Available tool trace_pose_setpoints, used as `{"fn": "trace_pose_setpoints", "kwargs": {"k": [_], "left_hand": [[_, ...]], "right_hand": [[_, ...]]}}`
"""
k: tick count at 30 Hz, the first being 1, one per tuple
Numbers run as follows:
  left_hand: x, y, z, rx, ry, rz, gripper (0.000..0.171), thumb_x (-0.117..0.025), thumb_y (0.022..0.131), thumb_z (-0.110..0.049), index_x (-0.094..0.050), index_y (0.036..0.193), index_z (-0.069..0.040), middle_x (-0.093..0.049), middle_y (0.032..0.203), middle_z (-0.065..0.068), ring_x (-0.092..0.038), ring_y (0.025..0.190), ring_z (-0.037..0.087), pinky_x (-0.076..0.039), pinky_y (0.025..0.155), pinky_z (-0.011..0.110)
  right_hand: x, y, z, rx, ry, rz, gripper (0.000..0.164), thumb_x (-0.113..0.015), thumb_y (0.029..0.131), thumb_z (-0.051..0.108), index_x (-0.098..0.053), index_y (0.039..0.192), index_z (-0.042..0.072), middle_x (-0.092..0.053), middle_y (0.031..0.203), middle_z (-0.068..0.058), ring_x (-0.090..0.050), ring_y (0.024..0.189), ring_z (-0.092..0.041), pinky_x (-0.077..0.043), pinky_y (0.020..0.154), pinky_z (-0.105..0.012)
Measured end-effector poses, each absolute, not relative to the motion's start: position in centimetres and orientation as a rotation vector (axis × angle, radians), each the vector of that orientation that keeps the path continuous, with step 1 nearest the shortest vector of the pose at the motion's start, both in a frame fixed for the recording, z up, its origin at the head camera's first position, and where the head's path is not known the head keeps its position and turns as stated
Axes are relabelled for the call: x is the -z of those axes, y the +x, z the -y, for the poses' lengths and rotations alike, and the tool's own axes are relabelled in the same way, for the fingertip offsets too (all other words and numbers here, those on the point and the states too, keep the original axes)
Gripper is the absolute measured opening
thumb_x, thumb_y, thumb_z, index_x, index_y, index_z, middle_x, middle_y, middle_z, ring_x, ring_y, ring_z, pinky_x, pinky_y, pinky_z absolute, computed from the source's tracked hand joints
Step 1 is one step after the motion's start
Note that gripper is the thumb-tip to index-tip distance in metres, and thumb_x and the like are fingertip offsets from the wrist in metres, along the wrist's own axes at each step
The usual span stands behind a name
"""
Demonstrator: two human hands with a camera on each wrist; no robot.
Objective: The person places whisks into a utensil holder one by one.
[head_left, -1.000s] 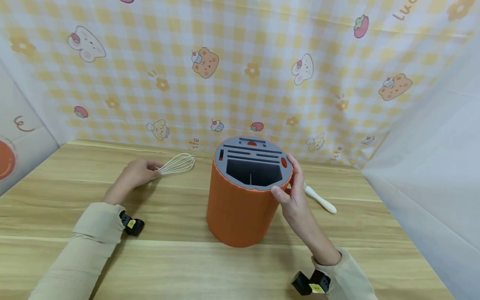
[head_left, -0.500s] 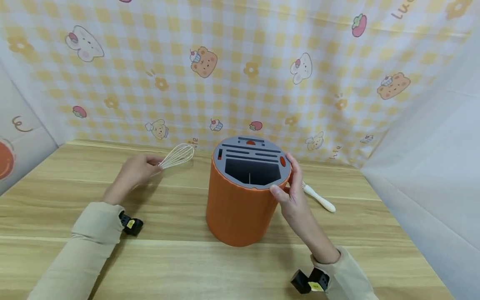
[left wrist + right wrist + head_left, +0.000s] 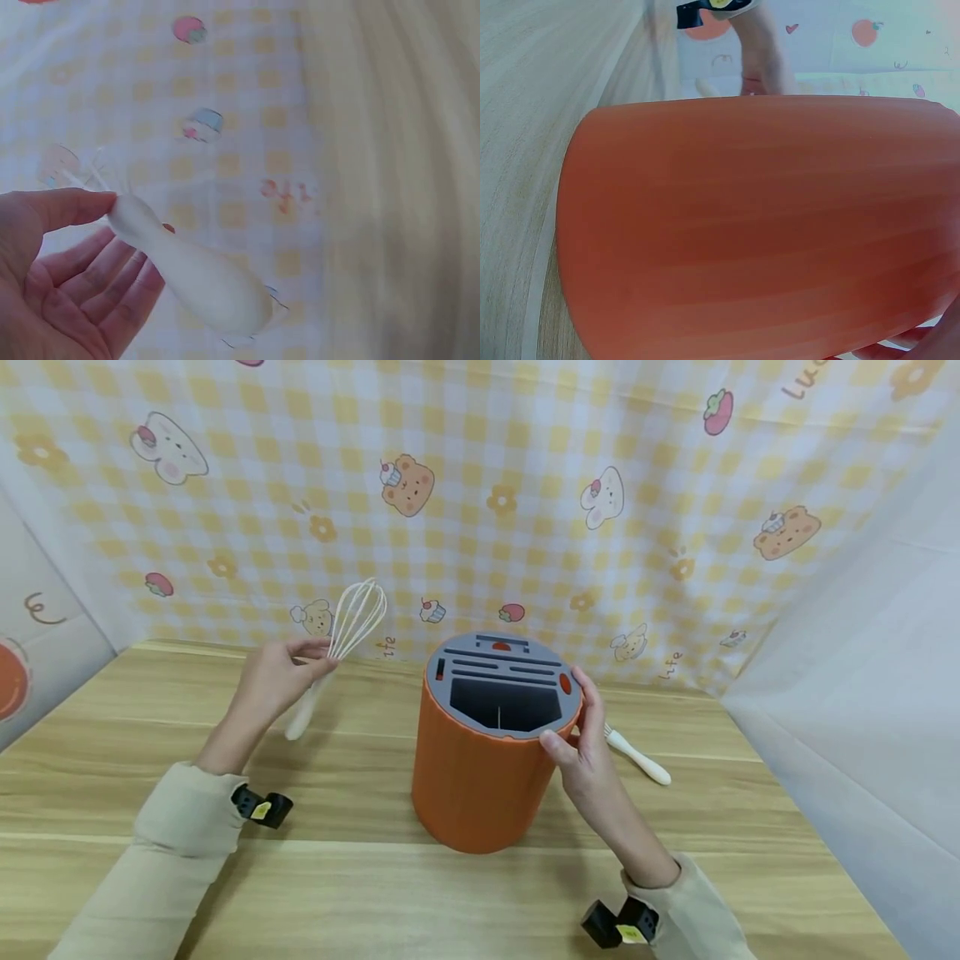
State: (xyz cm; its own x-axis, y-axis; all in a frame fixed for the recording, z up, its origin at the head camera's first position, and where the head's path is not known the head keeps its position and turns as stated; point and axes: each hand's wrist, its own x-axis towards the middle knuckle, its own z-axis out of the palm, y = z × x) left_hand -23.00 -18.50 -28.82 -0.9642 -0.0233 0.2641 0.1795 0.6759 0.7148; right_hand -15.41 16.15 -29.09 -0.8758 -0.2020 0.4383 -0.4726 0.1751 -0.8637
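Note:
My left hand (image 3: 273,678) pinches a white whisk (image 3: 302,714) between thumb and fingers, just where the wires meet the handle. Its wire head points up and to the right, and the handle slants down over the table. In the left wrist view the whisk's thick rounded handle (image 3: 210,285) sticks out past the fingers. An orange utensil holder (image 3: 472,785) with a grey slotted lid (image 3: 498,670) stands upright in the middle. On its right side, my right hand (image 3: 588,760) grips it by the rim, thumb in front. The holder's orange wall (image 3: 757,225) fills most of the right wrist view.
Right of the holder, a utensil with a white handle (image 3: 641,760) lies on the wooden table (image 3: 352,893), its other end partly hidden by the right hand. A yellow checked cloth (image 3: 465,552) hangs along the table's back edge; white panels flank both sides.
The left hand has lifted the whisk off the table and turned it from nearly flat to steeply tilted, wires up. The right hand and the holder stay in place.

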Motion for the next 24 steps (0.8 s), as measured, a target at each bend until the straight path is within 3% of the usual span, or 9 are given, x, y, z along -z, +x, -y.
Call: {"fn": "trace_pose_setpoints", "kwargs": {"k": [5, 7, 14, 18, 24], "left_hand": [[27.3, -21.8, 17.3, 1.351, -0.166, 2.475, 0.044, -0.063, 0.088, -0.027, -0.057, 0.124, -0.002, -0.064, 0.112, 0.023, -0.060, 0.073, -0.007, -0.051, 0.061, 0.011], [26.8, -21.3, 16.7, 1.396, -0.190, 2.406, 0.043, -0.065, 0.087, -0.025, -0.058, 0.123, -0.002, -0.064, 0.110, 0.023, -0.056, 0.069, -0.014, -0.052, 0.061, 0.011], [25.3, -19.7, 14.8, 1.453, -0.192, 2.252, 0.038, -0.070, 0.083, -0.023, -0.062, 0.116, -0.006, -0.069, 0.097, 0.002, -0.062, 0.070, -0.008, -0.054, 0.061, 0.014], [24.3, -18.6, 14.1, 1.522, -0.238, 2.183, 0.039, -0.071, 0.082, -0.021, -0.061, 0.115, -0.003, -0.067, 0.092, -0.010, -0.064, 0.072, -0.003, -0.054, 0.063, 0.014], [22.5, -17.2, 13.0, 1.698, -0.367, 1.943, 0.031, -0.071, 0.082, -0.011, -0.062, 0.110, -0.004, -0.068, 0.092, -0.009, -0.067, 0.076, 0.003, -0.054, 0.063, 0.015]], "right_hand": [[29.0, -15.3, -16.1, -1.778, 0.658, 2.219, 0.071, -0.052, 0.091, 0.033, -0.010, 0.146, 0.018, -0.027, 0.143, -0.012, -0.036, 0.119, -0.023, -0.044, 0.086, -0.015], [29.0, -15.3, -16.0, -1.778, 0.653, 2.221, 0.071, -0.053, 0.091, 0.034, -0.010, 0.146, 0.018, -0.027, 0.142, -0.012, -0.036, 0.118, -0.023, -0.044, 0.086, -0.015], [29.0, -15.3, -16.1, -1.792, 0.633, 2.240, 0.072, -0.052, 0.090, 0.026, -0.009, 0.146, 0.016, -0.026, 0.143, -0.012, -0.037, 0.118, -0.026, -0.046, 0.085, -0.014], [29.0, -15.2, -16.1, -1.795, 0.622, 2.245, 0.071, -0.052, 0.090, 0.025, -0.008, 0.146, 0.014, -0.026, 0.143, -0.013, -0.038, 0.118, -0.027, -0.046, 0.085, -0.014], [29.0, -15.3, -16.0, -1.800, 0.645, 2.221, 0.072, -0.051, 0.090, 0.022, -0.007, 0.146, 0.012, -0.027, 0.143, -0.013, -0.038, 0.118, -0.026, -0.046, 0.086, -0.014]]}}
